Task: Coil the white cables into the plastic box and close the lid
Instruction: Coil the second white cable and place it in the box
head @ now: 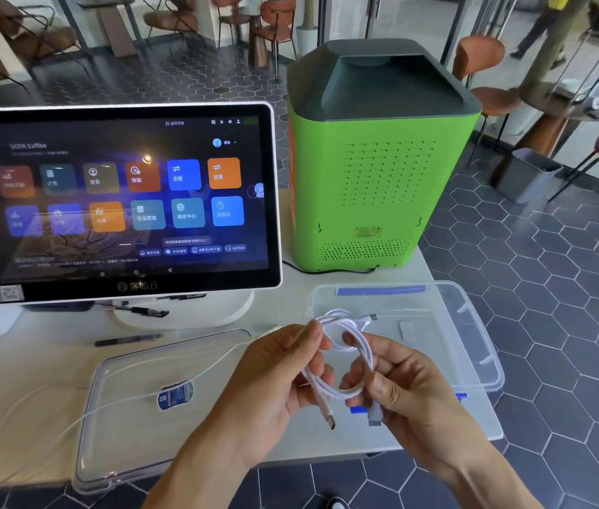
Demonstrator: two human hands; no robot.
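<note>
Gripping one coiled white cable (345,356) between them, the left hand (276,380) and right hand (401,383) pinch its loops above the counter (33,365). One clear plastic box (474,336) lies just behind, one lid (125,416) to its left; two pens (129,339) rest near the touchscreen (121,200).

My left hand (276,376) and my right hand (401,383) meet above the near edge of the table (33,369), with the coiled cable (345,347) held between them. Behind and to the right of my hands sits the plastic box (474,332); its lid (136,416) lies to the left of them. Another cable (52,402) runs across that lid. Behind the lid stands the screen (121,200), with two pens (129,339) before its foot. The machine (375,159) stands behind the box.
</note>
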